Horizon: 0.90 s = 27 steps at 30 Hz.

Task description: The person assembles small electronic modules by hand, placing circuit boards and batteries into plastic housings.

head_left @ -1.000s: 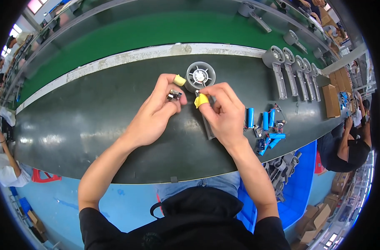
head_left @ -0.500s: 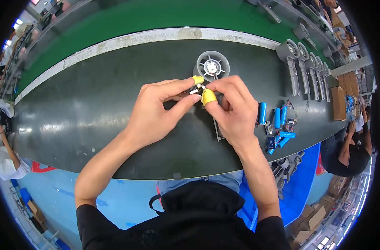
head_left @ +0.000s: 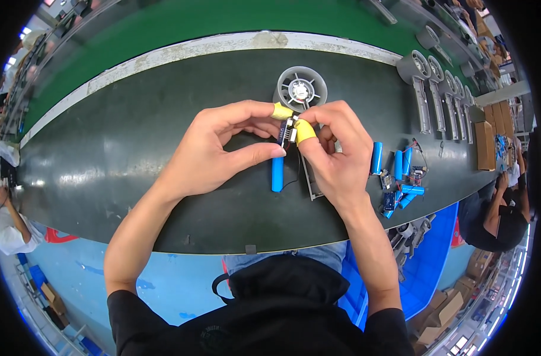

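Head view, looking down: my left hand (head_left: 214, 151) and my right hand (head_left: 335, 157) meet over the dark worktop (head_left: 104, 154), fingertips pinched together on a small circuit board (head_left: 288, 131). The board stands between a yellow-capped left fingertip (head_left: 281, 111) above it and a yellow-capped right fingertip (head_left: 304, 132) just beside it, so it is clamped from both sides. My left thumb presses against the top of a blue battery cell (head_left: 277, 172), which hangs down from the board toward me, with a thin dark wire (head_left: 294, 178) beside it. Just beyond my fingertips lies a grey round fan housing (head_left: 300, 90). Under my right palm a grey flat part (head_left: 313, 183) rests on the worktop. More blue cells (head_left: 398, 166) lie to the right, well apart from my fingers.
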{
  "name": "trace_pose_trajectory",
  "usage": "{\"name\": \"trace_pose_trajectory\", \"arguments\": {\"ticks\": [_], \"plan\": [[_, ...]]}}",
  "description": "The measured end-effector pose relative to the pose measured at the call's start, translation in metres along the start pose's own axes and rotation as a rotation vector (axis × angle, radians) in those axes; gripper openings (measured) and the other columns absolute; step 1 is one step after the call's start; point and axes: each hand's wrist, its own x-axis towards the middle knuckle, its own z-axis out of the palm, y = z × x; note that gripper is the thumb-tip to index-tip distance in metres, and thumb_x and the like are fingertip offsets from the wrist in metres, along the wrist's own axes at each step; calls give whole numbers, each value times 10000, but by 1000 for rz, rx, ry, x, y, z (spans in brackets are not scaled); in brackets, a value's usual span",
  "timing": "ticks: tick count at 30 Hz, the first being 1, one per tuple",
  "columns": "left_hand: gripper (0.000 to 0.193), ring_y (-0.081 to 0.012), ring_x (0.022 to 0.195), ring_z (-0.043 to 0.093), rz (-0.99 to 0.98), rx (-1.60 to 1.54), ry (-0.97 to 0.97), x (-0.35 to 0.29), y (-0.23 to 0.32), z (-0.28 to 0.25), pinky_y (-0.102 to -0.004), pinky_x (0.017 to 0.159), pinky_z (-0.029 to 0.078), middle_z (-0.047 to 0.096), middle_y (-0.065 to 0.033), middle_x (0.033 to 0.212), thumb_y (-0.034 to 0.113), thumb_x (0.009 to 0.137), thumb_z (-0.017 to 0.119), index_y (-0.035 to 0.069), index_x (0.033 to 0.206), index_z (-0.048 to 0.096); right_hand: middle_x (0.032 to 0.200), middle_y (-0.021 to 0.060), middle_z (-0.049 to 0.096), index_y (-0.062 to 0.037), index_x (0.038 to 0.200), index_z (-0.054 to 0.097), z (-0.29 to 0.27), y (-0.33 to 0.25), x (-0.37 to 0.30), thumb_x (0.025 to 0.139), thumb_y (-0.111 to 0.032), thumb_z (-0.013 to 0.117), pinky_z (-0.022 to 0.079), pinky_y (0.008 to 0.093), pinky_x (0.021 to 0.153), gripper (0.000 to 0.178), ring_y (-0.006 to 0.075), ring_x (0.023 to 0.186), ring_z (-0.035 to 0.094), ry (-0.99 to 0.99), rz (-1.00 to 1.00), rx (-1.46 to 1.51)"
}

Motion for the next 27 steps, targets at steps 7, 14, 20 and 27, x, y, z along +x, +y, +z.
{"name": "trace_pose_trajectory", "arguments": {"ticks": [7,14,20,27], "plan": [[377,-194,1013,668,-84,-109,25,0,-3,-3,-308,929,538,666,-132,1130,-51,848,706,-76,1213,618,907,42,629,7,926,661,-3,0,1,755,61,667,352,191,479,179,29,555,465,-1,-13,-14],[332,-191,1033,655,-99,-152,47,1,-5,-6,-294,930,546,649,-153,1161,-65,865,681,-92,1192,628,892,35,625,-24,938,676,-2,2,1,761,4,709,371,226,458,181,52,515,459,21,-28,-3],[334,-187,1031,650,-111,-147,46,1,-3,-5,-289,941,542,645,-153,1173,-72,867,674,-89,1197,627,909,46,629,4,933,661,-2,1,1,760,46,685,355,195,477,179,32,550,462,3,-28,10],[298,-155,930,655,-20,57,23,1,-3,-4,-262,842,527,686,-125,1103,-18,862,704,-42,1158,673,896,35,628,-19,939,670,-3,1,1,761,3,720,379,226,448,186,57,521,485,5,-36,-19]]}}
